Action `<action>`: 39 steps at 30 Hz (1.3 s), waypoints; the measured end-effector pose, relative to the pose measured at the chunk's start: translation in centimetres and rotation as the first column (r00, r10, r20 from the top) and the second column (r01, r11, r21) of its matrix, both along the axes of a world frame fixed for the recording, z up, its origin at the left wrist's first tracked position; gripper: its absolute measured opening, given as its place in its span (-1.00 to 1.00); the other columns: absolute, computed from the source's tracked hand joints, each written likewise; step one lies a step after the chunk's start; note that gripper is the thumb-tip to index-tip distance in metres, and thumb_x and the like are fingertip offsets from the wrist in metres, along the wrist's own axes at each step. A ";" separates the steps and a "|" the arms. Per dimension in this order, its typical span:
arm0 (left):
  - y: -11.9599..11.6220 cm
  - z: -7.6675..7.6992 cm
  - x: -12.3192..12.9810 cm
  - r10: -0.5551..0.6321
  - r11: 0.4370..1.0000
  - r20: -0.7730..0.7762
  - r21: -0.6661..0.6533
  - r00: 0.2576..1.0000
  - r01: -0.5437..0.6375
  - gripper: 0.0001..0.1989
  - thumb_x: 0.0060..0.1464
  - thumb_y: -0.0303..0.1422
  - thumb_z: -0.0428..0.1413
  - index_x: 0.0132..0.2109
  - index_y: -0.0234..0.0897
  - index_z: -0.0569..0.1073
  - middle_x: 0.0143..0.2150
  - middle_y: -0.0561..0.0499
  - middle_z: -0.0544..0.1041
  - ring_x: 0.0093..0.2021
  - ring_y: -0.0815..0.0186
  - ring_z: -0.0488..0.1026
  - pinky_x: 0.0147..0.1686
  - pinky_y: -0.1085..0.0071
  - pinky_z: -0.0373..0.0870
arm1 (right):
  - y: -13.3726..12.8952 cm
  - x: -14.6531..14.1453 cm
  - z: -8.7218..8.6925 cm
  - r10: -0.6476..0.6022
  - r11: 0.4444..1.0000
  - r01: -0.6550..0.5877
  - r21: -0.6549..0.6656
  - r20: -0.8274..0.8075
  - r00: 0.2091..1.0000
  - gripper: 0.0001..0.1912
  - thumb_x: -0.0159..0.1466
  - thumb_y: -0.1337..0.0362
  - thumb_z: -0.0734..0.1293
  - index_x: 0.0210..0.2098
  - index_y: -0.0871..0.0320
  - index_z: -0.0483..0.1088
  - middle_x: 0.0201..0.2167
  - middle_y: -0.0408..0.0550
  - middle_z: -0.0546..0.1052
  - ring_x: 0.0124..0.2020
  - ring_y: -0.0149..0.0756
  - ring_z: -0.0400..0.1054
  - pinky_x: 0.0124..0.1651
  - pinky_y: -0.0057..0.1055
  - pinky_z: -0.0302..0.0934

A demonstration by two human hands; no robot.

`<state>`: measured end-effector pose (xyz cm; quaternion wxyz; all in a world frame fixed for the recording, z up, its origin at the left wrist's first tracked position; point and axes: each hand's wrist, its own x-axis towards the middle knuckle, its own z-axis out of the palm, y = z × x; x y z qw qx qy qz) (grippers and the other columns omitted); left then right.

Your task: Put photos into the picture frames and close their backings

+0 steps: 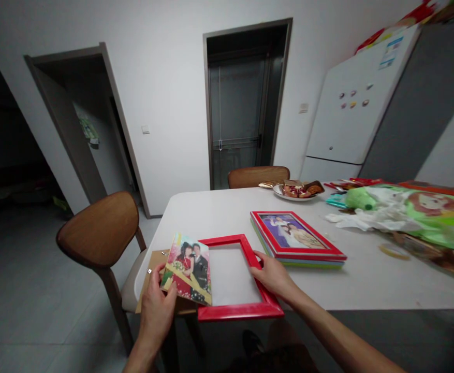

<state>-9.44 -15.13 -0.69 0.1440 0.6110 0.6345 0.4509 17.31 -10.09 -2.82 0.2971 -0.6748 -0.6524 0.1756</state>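
My left hand [157, 298] grips a photo [188, 269] of a couple by its left and lower edges, tilted over the left side of a red picture frame [242, 311]. The frame lies at the table's near edge, and the white tabletop shows through its opening. On the frame's right side, my right hand [271, 274] is closed around the red border. Partly hidden beneath the photo and my left hand is a brown backing board [155, 259] with small metal clips. To the right sits a stack of picture frames [296, 235], its top one red with a photo in it.
On the white table [207, 210], a plate of food [296, 191] stands at the back. Green plastic packaging [424, 212] and a roll of tape [394, 252] are on the right. Wooden chairs [98, 228] stand at the left and far side; a fridge [354, 98] is behind.
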 end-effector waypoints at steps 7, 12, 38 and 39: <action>-0.6 -2.4 -1.1 -0.025 0.988 -0.251 -0.155 0.968 -0.015 -0.60 -0.02 -0.31 -0.09 0.00 -0.27 0.17 -0.17 -0.08 0.44 -0.21 0.17 0.42 -0.30 0.30 0.33 | 0.1 -0.1 -1.3 0.010 0.999 -0.024 0.047 0.268 0.963 -0.64 0.03 0.34 0.15 -0.18 0.27 0.33 -0.34 0.08 0.46 -0.33 -0.26 0.32 -0.28 -0.46 0.09; -0.7 -2.4 -1.2 -0.056 0.985 -0.464 -0.171 0.884 -0.027 -0.63 -0.03 -0.37 -0.07 -0.02 -0.28 0.23 -0.17 -0.10 0.43 -0.14 0.16 0.36 -0.17 0.27 0.27 | 0.0 -0.4 -1.1 0.018 0.996 -0.046 0.083 0.311 0.950 -0.68 0.03 0.34 0.17 -0.22 0.27 0.34 -0.33 0.08 0.41 -0.27 -0.25 0.28 -0.20 -0.41 0.09; 0.5 1.7 4.9 -0.090 0.991 0.695 0.131 0.713 -0.003 -0.64 -0.06 -0.18 0.02 -0.21 -0.38 0.42 -0.28 -0.10 0.53 -0.23 0.16 0.45 -0.20 0.28 0.35 | -0.9 -10.5 2.2 -0.022 0.973 -0.207 -0.103 -0.934 0.358 -0.57 0.04 0.21 0.20 -0.09 0.18 0.23 -0.33 -0.02 0.45 -0.40 -0.34 0.34 -0.43 -0.44 0.21; 0.5 1.4 5.5 -0.126 0.991 0.749 0.120 0.651 0.053 -0.62 -0.06 -0.18 0.02 -0.18 -0.39 0.41 -0.27 -0.11 0.52 -0.22 0.17 0.44 -0.20 0.29 0.35 | -0.9 -10.0 1.8 -0.041 0.972 -0.210 -0.106 -0.955 0.294 -0.59 0.05 0.23 0.17 -0.10 0.19 0.23 -0.35 -0.02 0.47 -0.42 -0.33 0.35 -0.45 -0.44 0.21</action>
